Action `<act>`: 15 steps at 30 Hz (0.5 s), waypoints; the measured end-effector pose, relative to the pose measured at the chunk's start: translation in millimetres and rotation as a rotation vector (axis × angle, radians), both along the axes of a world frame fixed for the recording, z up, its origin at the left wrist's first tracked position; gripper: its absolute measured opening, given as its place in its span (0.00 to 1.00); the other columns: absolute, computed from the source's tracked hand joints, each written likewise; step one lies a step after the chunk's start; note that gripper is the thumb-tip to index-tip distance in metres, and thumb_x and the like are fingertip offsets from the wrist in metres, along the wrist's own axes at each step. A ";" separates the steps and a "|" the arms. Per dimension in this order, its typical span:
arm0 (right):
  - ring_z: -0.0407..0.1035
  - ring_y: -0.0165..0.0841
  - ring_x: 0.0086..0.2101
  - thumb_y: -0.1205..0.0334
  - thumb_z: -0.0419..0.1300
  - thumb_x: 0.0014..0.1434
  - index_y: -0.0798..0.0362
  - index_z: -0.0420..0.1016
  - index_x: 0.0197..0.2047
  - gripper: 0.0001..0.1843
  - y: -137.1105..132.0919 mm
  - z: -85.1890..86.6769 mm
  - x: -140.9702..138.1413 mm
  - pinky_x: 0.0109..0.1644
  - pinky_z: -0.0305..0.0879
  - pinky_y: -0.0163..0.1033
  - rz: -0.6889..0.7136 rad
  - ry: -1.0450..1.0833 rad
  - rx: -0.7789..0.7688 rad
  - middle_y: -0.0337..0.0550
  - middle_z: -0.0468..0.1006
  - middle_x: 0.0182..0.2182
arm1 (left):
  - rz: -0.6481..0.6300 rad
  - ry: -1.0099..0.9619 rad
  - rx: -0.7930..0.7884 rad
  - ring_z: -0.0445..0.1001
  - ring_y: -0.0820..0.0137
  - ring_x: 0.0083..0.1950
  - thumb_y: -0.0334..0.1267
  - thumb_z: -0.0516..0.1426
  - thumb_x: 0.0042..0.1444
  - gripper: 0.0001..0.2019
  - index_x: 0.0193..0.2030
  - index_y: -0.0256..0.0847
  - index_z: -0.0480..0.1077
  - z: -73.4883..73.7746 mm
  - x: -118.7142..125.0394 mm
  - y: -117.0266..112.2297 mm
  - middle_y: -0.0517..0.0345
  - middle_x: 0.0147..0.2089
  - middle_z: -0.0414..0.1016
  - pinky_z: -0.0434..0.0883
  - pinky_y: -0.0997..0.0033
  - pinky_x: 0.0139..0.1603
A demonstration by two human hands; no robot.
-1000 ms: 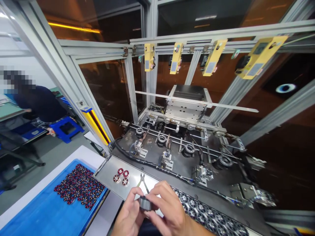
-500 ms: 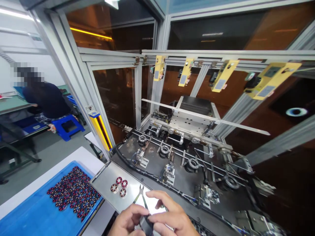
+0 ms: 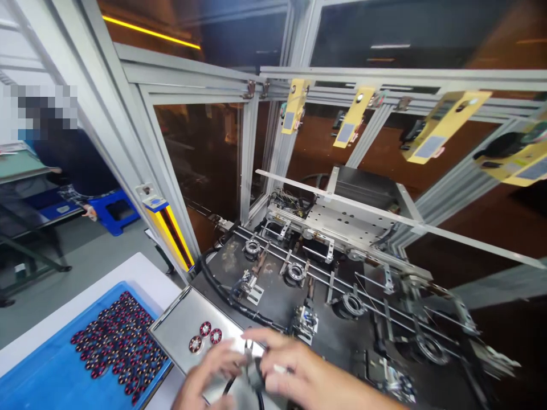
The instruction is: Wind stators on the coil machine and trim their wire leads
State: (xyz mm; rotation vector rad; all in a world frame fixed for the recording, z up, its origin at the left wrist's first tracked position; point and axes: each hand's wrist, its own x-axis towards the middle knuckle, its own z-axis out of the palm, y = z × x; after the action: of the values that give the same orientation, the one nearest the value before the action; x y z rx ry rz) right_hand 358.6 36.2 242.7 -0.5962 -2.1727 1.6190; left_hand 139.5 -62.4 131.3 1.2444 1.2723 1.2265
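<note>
Side cutters [image 3: 248,348] with dark handles lie on the metal tray [image 3: 179,319], between my hands and partly covered by them. My left hand [image 3: 209,373] is over the tray, blurred, fingers apart and curved, with nothing visible in it. My right hand [image 3: 290,361] has its fingers bent around a small dark grey piece [image 3: 255,373], smeared by motion; its kind cannot be made out. A small white spot shows between the right fingers. Near my left fingertips lie three round coil-wound discs [image 3: 205,329], red and silver.
To the left, a blue tray [image 3: 47,364] holds many similar discs [image 3: 122,336]. Ahead stands a machine bed [image 3: 273,285] with ring fixtures, rods and cables. A yellow-edged sensor bar [image 3: 171,233] is on the frame post. A person [image 3: 79,162] sits on a blue stool at far left.
My hands have moved apart; both were on the dark piece before. My left hand has opened and shifted toward the discs. A fourth disc is now out of sight. The view has shifted.
</note>
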 end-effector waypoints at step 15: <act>0.67 0.42 0.52 0.58 0.58 0.64 0.54 0.70 0.53 0.16 249.0 -90.9 -66.3 0.55 0.66 0.55 -0.296 -0.504 0.486 0.48 0.70 0.55 | 0.639 0.420 -0.080 0.69 0.50 0.61 0.54 0.51 0.59 0.32 0.65 0.36 0.54 -123.2 -57.2 42.6 0.36 0.58 0.72 0.63 0.44 0.62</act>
State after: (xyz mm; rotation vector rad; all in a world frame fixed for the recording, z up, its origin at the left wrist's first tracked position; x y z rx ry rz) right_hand 292.3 285.2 151.8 -1.1887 -2.5389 0.7979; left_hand 82.3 -19.8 8.1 1.1032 2.1193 1.3650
